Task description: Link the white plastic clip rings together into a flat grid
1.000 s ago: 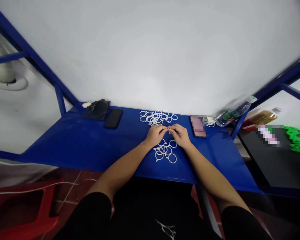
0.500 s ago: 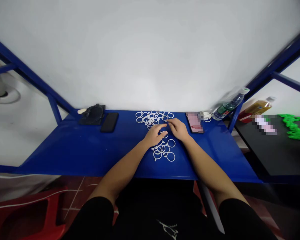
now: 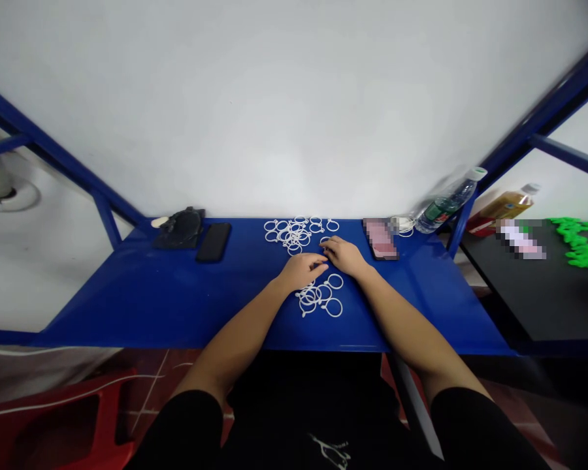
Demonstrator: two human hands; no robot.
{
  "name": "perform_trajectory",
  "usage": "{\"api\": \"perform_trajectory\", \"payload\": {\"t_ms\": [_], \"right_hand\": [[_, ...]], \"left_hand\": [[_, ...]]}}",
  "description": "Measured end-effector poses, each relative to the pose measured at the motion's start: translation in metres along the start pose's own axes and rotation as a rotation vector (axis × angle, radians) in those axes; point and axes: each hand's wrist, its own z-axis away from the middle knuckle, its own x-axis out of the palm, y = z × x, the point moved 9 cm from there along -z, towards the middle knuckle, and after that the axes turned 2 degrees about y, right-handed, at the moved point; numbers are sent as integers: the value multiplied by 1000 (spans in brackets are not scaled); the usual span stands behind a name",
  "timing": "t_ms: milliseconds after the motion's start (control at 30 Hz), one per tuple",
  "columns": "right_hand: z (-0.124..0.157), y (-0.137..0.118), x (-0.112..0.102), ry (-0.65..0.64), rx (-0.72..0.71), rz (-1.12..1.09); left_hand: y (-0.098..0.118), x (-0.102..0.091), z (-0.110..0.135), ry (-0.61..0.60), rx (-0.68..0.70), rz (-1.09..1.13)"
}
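Two groups of thin white rings with small tabs lie on the blue table: a far pile by the wall and a near pile closer to me. My left hand rests between them, its fingers and thumb tips close together at the right; what they hold, if anything, is hidden. To its right, my right hand has curled fingers on one white ring, of which only the far edge shows. The hands nearly touch.
A black phone and a dark pouch lie to the left. On the right are a pink-screened phone, a white cable and a leaning water bottle. Beyond the blue frame stands a black table with green pieces.
My left hand has moved slightly nearer to me, its fingertips and thumb closer together. A ring that showed beside its thumb is out of sight. My right hand's fingers have curled down more.
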Motion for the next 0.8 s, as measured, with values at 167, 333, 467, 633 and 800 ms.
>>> {"api": "perform_trajectory", "payload": {"t_ms": [167,333,467,633,800], "right_hand": [[4,-4,-10,172,-7,-400],[6,-1,1,163,176,-802],[7,-8,-1,147,153,-883],[9,-9,-9,224,140,-796],[11,-13,-13,237,146,-755]], "left_hand": [[-14,-23,-4,202,-99,-55],[-16,-34,-3,333,-77,-76],[-12,-41,0,426,-11,-72],[-3,-43,1,431,71,-54],[4,-40,1,411,124,-50]]}}
